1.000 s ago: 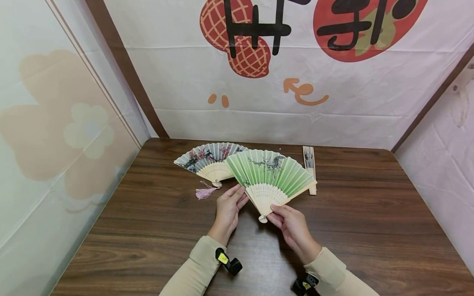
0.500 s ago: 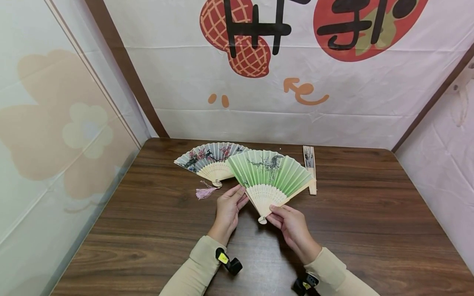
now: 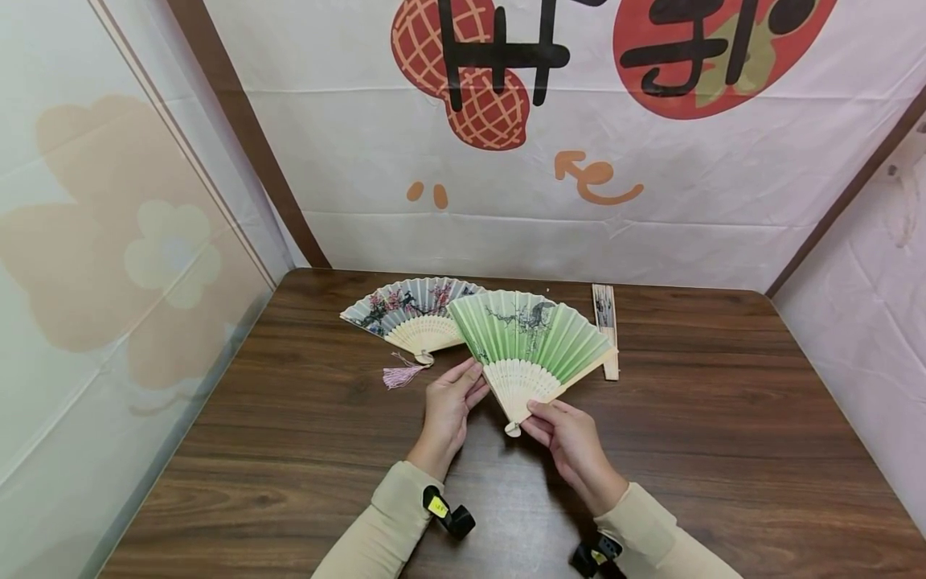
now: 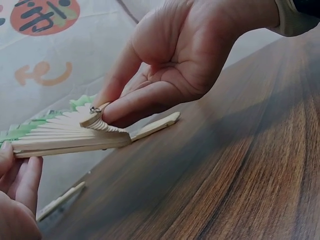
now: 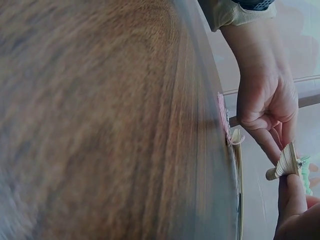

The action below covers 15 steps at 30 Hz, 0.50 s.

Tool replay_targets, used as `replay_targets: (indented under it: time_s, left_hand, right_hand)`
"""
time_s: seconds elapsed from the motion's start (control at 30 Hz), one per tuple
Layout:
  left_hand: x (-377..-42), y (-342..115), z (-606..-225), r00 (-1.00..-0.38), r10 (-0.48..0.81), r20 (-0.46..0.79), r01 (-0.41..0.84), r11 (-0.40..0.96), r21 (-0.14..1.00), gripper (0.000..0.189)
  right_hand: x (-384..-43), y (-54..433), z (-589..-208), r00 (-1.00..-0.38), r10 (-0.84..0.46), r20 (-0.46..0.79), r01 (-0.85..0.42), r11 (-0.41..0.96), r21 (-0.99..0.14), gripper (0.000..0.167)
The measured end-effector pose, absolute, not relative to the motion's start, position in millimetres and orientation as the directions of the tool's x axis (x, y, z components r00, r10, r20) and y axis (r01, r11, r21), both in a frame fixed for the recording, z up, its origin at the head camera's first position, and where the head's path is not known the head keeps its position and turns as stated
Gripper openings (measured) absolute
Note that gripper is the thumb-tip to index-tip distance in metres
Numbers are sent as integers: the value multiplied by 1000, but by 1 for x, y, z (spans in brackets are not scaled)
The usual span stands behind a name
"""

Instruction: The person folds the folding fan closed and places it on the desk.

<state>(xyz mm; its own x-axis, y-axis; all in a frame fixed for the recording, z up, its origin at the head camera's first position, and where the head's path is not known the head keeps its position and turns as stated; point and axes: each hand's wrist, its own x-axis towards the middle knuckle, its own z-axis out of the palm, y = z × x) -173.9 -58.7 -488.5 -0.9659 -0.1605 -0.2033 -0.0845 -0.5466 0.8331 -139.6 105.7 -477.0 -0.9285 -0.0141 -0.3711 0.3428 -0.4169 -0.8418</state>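
Note:
Above the middle of the table, a green folding fan (image 3: 531, 330) with pale slatted ribs is spread wide between both hands. My left hand (image 3: 444, 410) pinches its left outer rib. My right hand (image 3: 575, 450) pinches the right outer rib close to the pivot at the bottom. Seen in the left wrist view, the right hand (image 4: 172, 62) grips beside the metal pin, while the left hand (image 4: 20, 192) holds the rib's far part. In the right wrist view the ribs (image 5: 287, 161) appear edge-on between the two hands.
Behind the green fan lies a spread grey-blue floral fan (image 3: 405, 310), partly covered by it, with a pink tassel (image 3: 400, 375). To the right, a folded fan (image 3: 606, 314) lies near the back edge of the wooden table (image 3: 723, 450). A printed cloth (image 3: 347, 161) hangs behind.
The green fan's spread has narrowed slightly. Its left edge has shifted a little to the right along with my left hand, while the right hand stays almost still.

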Motion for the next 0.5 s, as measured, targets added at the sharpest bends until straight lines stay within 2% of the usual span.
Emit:
replay_targets:
  time_s: [0.5]
  left_hand:
    - [-173,-57,-488,-960,-176,-218,-92,-540,837,37]
  right_hand:
    - [-139,104,-475,-929,-14,-371,346,-392,-852,7]
